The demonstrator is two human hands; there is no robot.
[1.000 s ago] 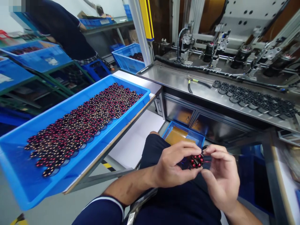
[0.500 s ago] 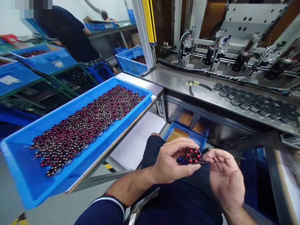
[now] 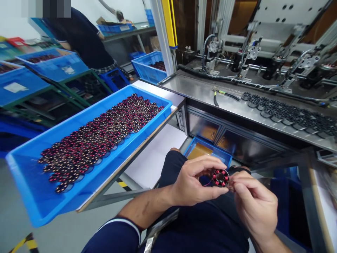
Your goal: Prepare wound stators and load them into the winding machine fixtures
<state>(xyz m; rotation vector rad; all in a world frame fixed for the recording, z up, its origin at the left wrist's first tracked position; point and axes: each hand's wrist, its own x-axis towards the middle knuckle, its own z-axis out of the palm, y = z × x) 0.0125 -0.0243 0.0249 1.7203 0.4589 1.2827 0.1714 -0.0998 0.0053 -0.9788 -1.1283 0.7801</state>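
Note:
My left hand is closed around a small round stator with red wire coils, held over my lap. Fingers of my right hand pinch at the stator's right edge, where thin red wire ends stick out. To my left a long blue tray slopes toward me, filled with several similar red-wound stators.
A steel bench ahead carries pliers and a row of black unwound cores; machine fixtures stand behind. A small blue bin sits below the bench. A person in dark clothes works at the back left by blue crates.
The stator was turned in my fingers, and my right hand closed in on its right edge. The view shifted slightly right.

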